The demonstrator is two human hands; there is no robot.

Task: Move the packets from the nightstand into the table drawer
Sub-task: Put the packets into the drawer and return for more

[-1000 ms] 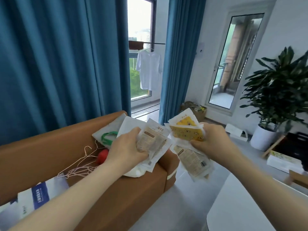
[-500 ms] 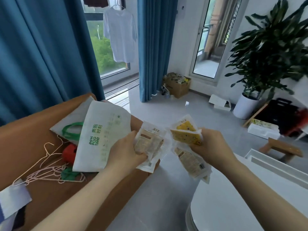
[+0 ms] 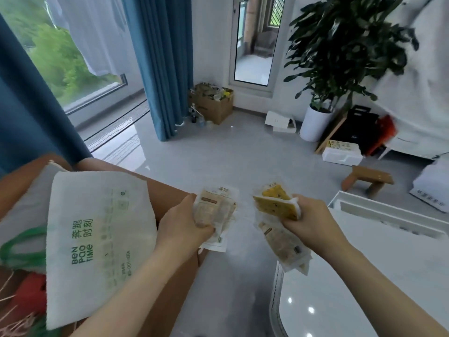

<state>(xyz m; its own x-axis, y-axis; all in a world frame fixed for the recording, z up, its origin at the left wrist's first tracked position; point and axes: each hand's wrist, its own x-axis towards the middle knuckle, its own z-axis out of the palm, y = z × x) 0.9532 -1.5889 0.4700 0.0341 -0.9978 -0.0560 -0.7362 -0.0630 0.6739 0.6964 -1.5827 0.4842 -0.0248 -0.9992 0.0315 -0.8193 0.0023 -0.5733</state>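
My left hand (image 3: 183, 224) grips a small bundle of beige and white packets (image 3: 216, 210), held over the right edge of the brown nightstand (image 3: 170, 276). My right hand (image 3: 311, 220) holds a yellow packet (image 3: 275, 205) on top and beige packets (image 3: 284, 246) hanging below it, above the left rim of the white table (image 3: 364, 288). An open white drawer (image 3: 388, 215) shows at the table's far side, right of my right hand. The two hands are apart, with bare floor between them.
On the nightstand lie a white bag with green print (image 3: 97, 239), green handles, a red object (image 3: 31, 295) and wire hangers. Blue curtains hang at the left. A cardboard box (image 3: 213, 103), a potted plant (image 3: 340, 57), a small wooden stool (image 3: 366, 181) and boxes stand on the grey floor.
The view has swung right and down, away from the nightstand toward the white table. Both hands moved right with their packets and drew apart; the drawer has come into view.
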